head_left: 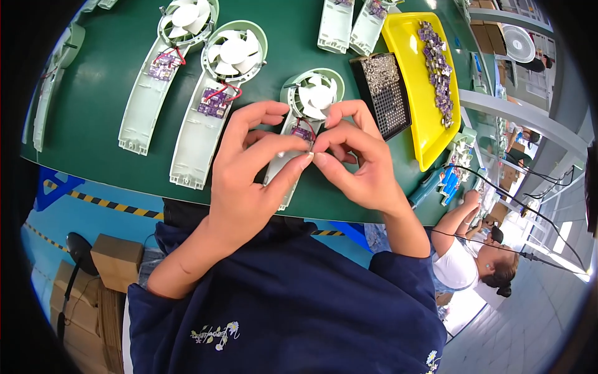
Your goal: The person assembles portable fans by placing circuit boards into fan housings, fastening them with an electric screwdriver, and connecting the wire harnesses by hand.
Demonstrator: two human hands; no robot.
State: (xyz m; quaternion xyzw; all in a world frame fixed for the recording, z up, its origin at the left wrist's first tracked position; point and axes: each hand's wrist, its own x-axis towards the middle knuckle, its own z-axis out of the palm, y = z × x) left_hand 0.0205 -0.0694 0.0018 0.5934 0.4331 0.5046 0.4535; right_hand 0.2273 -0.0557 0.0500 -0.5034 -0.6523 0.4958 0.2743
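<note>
In the head view, the left hand [246, 171] and right hand [358, 159] meet over a pale green fan half-shell [305, 118] lying on the green table [106, 93], each grip pinched together on its small purple circuit board [303, 133]. A yellow tray [418, 93] holds a row of purple boards; a black tray [384, 93] holds screws. Two more open fan shells [215, 103] lie to the left.

fan handle [283, 168] — mostly hidden by hands | circuit board [303, 132] — partly covered
</note>
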